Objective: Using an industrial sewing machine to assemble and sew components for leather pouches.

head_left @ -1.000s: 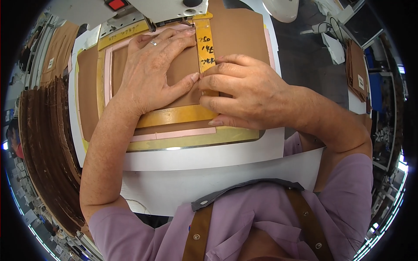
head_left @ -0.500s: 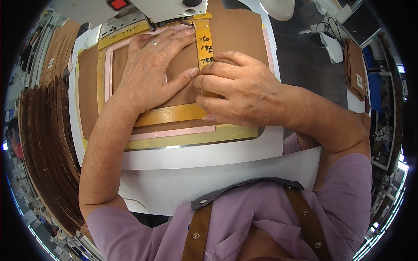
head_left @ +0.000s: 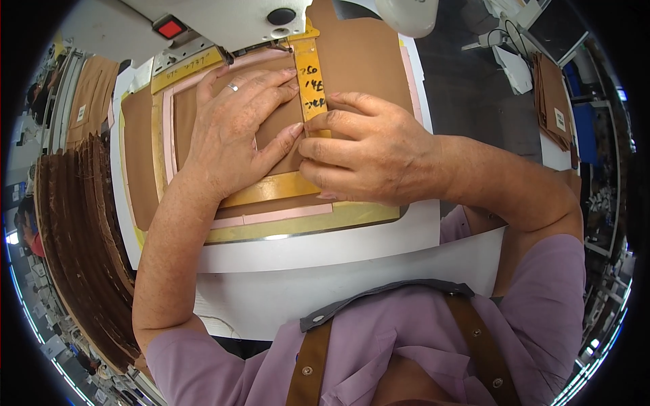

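Note:
My left hand (head_left: 233, 128) lies flat, fingers spread, pressing on brown fabric (head_left: 359, 61) inside a yellow and pink template frame (head_left: 271, 191). A ring shows on one finger. My right hand (head_left: 369, 152) presses beside it, its fingers on the frame's upright yellow strip (head_left: 311, 78), which carries handwritten marks. Both hands hold the frame down on the white sewing table (head_left: 325, 247). The sewing machine head (head_left: 223, 24) stands just beyond the fingertips, its needle area at the strip's far end.
A tall stack of brown fabric pieces (head_left: 81, 250) curves along the left side. More brown pieces (head_left: 555, 101) lie on a surface at the far right. A red button (head_left: 169, 28) sits on the machine. My lilac shirt and brown straps fill the lower edge.
Both hands and the frame have shifted slightly toward the machine; the hands keep the same pressing hold.

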